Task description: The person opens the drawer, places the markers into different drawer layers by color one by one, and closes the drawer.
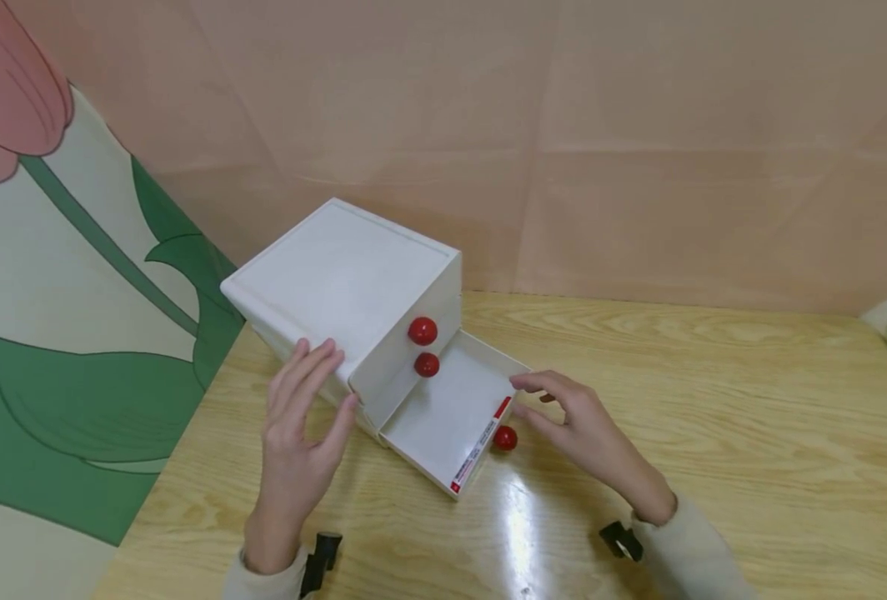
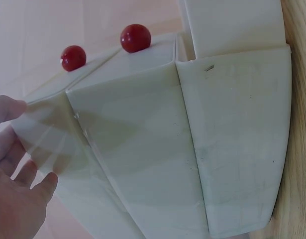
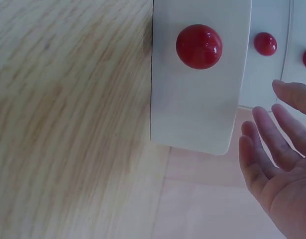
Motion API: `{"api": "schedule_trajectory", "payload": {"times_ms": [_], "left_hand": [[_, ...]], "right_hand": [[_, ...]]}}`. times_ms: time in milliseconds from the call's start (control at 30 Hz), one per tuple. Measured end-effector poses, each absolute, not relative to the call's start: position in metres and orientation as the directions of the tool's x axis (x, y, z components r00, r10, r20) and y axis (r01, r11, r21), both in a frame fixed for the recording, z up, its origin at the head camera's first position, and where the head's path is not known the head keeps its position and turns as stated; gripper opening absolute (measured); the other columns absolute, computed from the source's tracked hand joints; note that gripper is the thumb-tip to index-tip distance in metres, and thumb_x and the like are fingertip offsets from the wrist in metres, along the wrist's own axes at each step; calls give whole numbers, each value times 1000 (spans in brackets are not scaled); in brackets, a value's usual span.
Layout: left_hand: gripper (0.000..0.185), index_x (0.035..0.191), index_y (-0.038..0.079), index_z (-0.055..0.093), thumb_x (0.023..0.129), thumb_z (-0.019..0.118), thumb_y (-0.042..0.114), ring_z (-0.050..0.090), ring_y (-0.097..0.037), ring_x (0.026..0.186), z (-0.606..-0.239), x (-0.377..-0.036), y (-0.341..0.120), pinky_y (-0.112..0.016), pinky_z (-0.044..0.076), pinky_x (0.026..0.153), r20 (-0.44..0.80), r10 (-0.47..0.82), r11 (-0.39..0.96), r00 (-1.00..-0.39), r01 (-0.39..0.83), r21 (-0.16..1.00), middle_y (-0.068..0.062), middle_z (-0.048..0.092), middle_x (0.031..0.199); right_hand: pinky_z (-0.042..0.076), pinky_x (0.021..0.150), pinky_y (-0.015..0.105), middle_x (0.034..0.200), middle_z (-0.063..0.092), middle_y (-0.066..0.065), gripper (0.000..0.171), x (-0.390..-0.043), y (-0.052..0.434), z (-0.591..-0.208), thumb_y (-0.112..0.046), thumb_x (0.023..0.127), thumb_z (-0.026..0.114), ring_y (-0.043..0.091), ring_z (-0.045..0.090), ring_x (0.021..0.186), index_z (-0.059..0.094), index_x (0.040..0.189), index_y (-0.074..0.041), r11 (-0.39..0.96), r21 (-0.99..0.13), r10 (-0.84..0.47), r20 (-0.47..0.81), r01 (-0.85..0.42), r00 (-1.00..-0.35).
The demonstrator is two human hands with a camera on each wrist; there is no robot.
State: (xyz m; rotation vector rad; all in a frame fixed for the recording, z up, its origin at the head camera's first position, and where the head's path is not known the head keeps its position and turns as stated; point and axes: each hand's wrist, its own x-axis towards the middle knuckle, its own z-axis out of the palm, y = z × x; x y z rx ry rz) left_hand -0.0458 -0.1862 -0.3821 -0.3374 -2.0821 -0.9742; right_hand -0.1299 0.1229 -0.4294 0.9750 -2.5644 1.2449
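Observation:
A white three-drawer cabinet [image 1: 338, 275] stands on the wooden table [image 1: 676, 400], each drawer with a red round knob. The bottom drawer [image 1: 443, 417] is pulled out and looks empty; its knob [image 1: 505, 437] faces me. My left hand [image 1: 301, 417] rests with straight fingers against the cabinet's front left corner. My right hand [image 1: 563, 412] hovers relaxed beside the pulled-out drawer's right corner, holding nothing. The right wrist view shows the drawer front [image 3: 197, 89] and its knob [image 3: 198, 46], with the right hand's fingers [image 3: 267, 144] spread next to it.
A pink wall stands close behind the cabinet. At the left hangs a panel painted with a green and pink flower [image 1: 53, 317], along the table's left edge. Bare table stretches to the right and front.

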Motion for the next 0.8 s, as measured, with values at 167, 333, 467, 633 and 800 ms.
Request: {"api": "schedule_trajectory", "payload": {"times_ms": [167, 333, 467, 633, 800], "left_hand": [[48, 124, -3, 64, 78, 71, -9, 42, -29, 143, -383, -46, -187, -36, 29, 125, 758, -86, 667, -647, 527, 526, -19, 61, 135], [46, 125, -2, 64, 79, 71, -7, 42, -30, 142, -383, -46, -186, -36, 29, 125, 759, -82, 671, -646, 527, 521, -19, 62, 135], [45, 125, -2, 64, 80, 70, -5, 42, -31, 142, -383, -46, -187, -36, 29, 125, 768, -74, 675, -636, 535, 508, -20, 61, 135], [46, 125, -2, 64, 79, 71, -6, 42, -30, 142, -382, -46, -186, -36, 30, 125, 763, -79, 674, -641, 530, 514, -19, 61, 135], [42, 125, -2, 64, 84, 70, 0, 42, -31, 142, -381, -47, -186, -35, 30, 125, 779, -66, 680, -624, 544, 493, -20, 62, 134]], "right_hand": [[60, 85, 38, 115, 73, 6, 31, -129, 125, -433, -8, 89, 72, 26, 68, 103, 67, 119, -5, 443, -670, -501, 366, -596, -784], [61, 85, 40, 113, 73, 7, 29, -126, 125, -437, -7, 88, 73, 27, 69, 102, 68, 116, -5, 450, -691, -510, 322, -566, -798], [61, 85, 42, 113, 73, 7, 29, -123, 125, -439, -7, 86, 75, 29, 69, 103, 69, 115, -4, 459, -711, -515, 276, -533, -811], [61, 86, 42, 114, 73, 6, 27, -122, 125, -442, -11, 89, 73, 28, 69, 103, 69, 115, -4, 464, -717, -530, 245, -520, -811], [60, 86, 38, 112, 74, 7, 27, -121, 125, -446, -9, 87, 74, 27, 69, 100, 69, 113, -5, 476, -710, -537, 233, -519, -811]]}}
